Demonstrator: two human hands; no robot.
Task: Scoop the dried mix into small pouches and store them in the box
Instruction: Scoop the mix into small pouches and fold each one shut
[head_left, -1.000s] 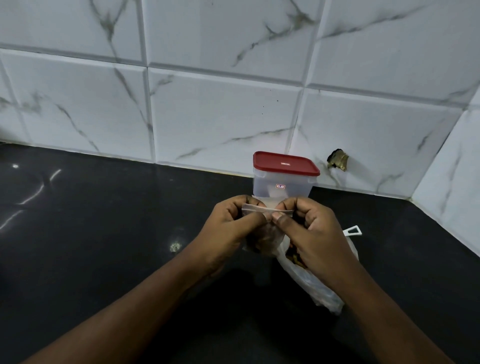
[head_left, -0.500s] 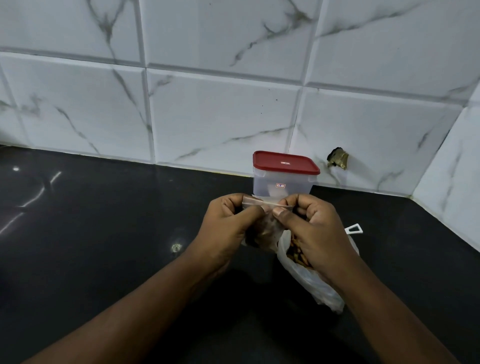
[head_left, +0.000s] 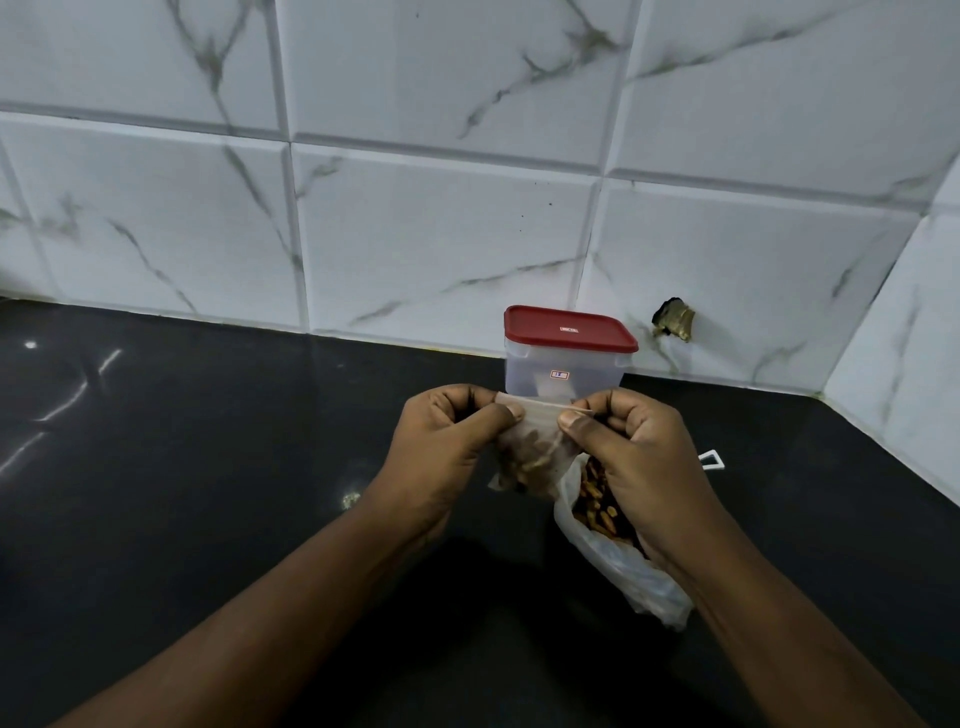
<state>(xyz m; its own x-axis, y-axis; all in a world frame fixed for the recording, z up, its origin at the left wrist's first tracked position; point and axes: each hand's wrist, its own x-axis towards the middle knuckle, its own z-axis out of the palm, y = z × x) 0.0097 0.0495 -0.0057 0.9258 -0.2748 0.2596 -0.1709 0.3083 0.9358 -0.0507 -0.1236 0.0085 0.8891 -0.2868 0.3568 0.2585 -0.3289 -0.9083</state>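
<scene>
Both bare forearms come in from the bottom corners and angle toward each other, so the hands meet mid-frame at about the same height. Left hand (head_left: 447, 441) and right hand (head_left: 639, 457) are both curled up, knuckles on top, thumbs pointing at each other with a small gap between the tips. Each one's pinching the top edge of a little pouch (head_left: 535, 447) between thumb and bent fingers. Wrists look pretty straight.
</scene>
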